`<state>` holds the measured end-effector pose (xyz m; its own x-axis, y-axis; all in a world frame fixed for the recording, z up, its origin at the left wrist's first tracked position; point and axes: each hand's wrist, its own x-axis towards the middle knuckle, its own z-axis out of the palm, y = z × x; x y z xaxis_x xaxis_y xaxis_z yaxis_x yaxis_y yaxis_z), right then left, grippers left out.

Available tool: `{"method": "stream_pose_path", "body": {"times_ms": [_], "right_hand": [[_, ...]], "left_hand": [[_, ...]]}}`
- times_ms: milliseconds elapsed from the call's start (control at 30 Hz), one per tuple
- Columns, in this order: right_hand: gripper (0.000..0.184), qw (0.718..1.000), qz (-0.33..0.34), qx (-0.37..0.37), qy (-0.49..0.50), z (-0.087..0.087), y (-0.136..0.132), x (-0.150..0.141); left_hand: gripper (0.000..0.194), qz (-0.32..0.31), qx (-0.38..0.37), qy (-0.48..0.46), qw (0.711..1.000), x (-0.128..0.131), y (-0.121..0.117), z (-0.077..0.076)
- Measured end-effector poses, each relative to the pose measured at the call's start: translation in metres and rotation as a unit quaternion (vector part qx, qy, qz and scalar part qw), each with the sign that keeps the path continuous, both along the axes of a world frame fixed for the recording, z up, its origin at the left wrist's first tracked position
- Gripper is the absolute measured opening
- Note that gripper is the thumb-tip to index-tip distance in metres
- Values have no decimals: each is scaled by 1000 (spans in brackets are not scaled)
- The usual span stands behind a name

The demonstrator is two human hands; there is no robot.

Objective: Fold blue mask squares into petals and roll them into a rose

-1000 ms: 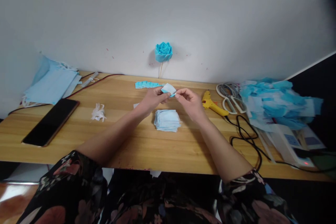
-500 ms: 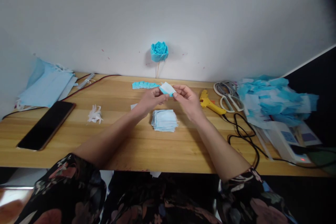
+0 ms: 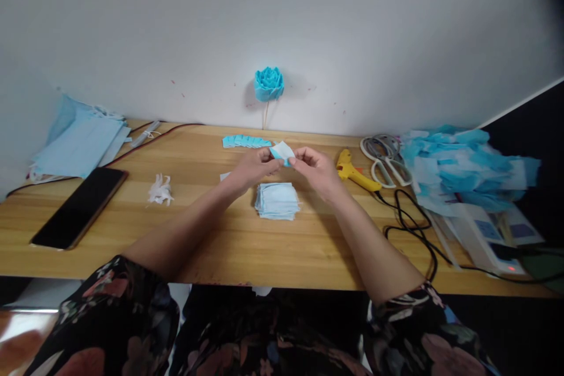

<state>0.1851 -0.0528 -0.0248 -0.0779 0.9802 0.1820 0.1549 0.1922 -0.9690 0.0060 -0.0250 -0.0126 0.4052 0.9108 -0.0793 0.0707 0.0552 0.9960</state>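
Observation:
My left hand (image 3: 252, 167) and my right hand (image 3: 316, 169) meet above the wooden table (image 3: 132, 229), both pinching one small blue and white fabric piece (image 3: 282, 151) between fingertips. Just below them lies a stack of light blue fabric squares (image 3: 277, 200). Behind the hands a row of folded blue pieces (image 3: 245, 141) lies near the wall. A finished blue fabric rose (image 3: 268, 84) on a thin stick leans against the wall.
A yellow glue gun (image 3: 355, 171) with a black cord (image 3: 412, 226) lies right of my hands, beside scissors (image 3: 385, 155) and a heap of blue scraps (image 3: 462, 167). A phone (image 3: 79, 207), white strings (image 3: 160, 190) and face masks (image 3: 79, 144) lie on the left.
Both hands stay pinched on the small piece and work it between the fingertips; it looks a little more folded. The camera view shifted slightly.

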Motion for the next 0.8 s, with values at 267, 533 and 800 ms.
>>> {"method": "stream_pose_path", "body": {"times_ms": [267, 533, 800], "right_hand": [[23, 999, -14, -19, 26, -2, 0, -2], [27, 996, -31, -49, 75, -5, 0, -6], [44, 997, 8, -52, 60, 1, 1, 3]], "left_hand": [[16, 31, 16, -72, 997, -2, 4, -6], [32, 4, 24, -54, 998, -3, 1, -7], [22, 14, 33, 58, 998, -3, 2, -5]]}}
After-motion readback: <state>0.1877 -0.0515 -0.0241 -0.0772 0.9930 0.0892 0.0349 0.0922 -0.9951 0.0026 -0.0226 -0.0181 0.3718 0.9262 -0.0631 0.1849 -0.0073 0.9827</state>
